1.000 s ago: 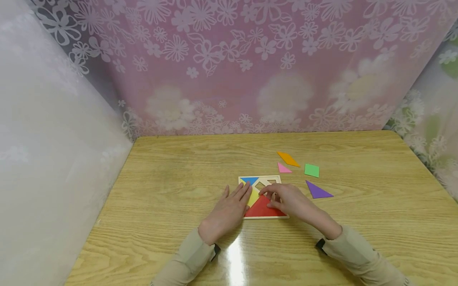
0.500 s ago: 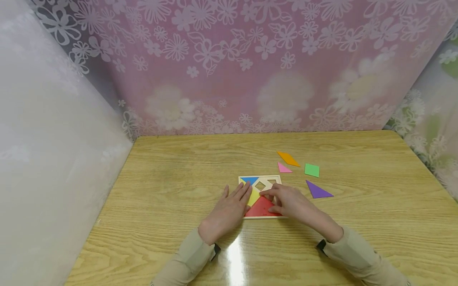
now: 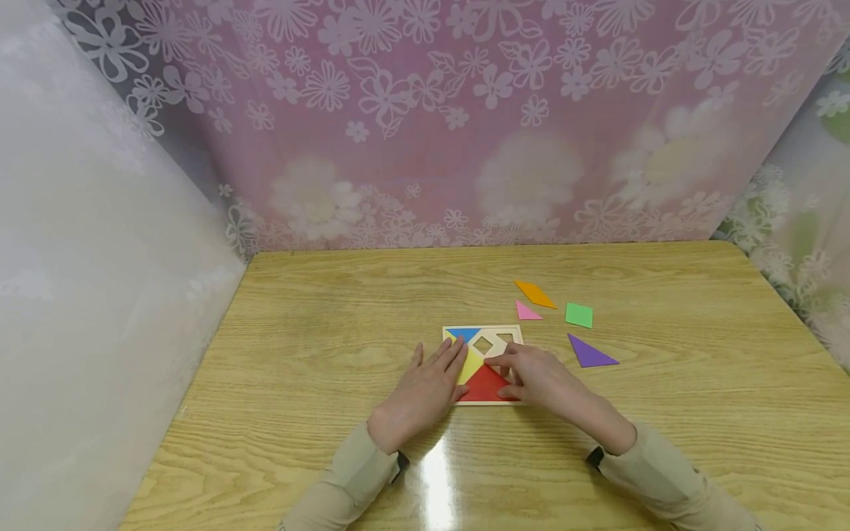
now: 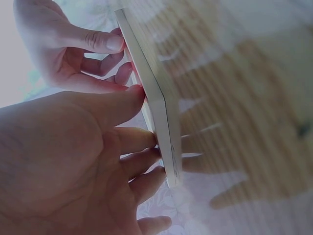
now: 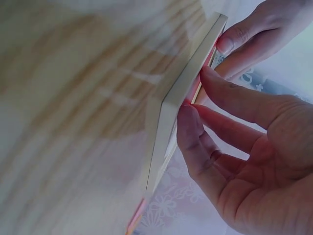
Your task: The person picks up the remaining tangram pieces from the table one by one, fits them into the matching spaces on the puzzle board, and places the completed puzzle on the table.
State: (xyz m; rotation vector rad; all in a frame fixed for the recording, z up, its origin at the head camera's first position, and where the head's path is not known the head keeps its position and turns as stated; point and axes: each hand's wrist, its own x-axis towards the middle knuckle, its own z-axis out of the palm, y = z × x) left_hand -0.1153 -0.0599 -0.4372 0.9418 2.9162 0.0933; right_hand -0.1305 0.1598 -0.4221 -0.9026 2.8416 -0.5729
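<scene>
In the head view a pale wooden puzzle frame [image 3: 482, 327] holds a blue triangle [image 3: 462, 335], a yellow triangle [image 3: 471, 366] and a red triangle [image 3: 487, 384]. The left hand [image 3: 420, 394] lies over its left side, fingers extended across the yellow piece and thumb at the red one. Curled fingers and thumb of the right hand [image 3: 546, 376] grip the red triangle at its right side, hiding its right corner. Both wrist views show the frame edge-on, with the left hand [image 4: 83, 147] and the right hand [image 5: 254, 152] touching its upper face.
On the wooden table [image 3: 319, 324], beyond and right of the frame, lie an orange parallelogram [image 3: 535, 294], a pink triangle [image 3: 527, 312], a green square [image 3: 579, 315] and a purple triangle [image 3: 590, 352]. A flowered pink curtain [image 3: 425, 147] hangs behind the table.
The right hand's fingers have shifted slightly, and the hand now covers the red triangle's right corner, which showed a second ago. The left hand has barely moved.
</scene>
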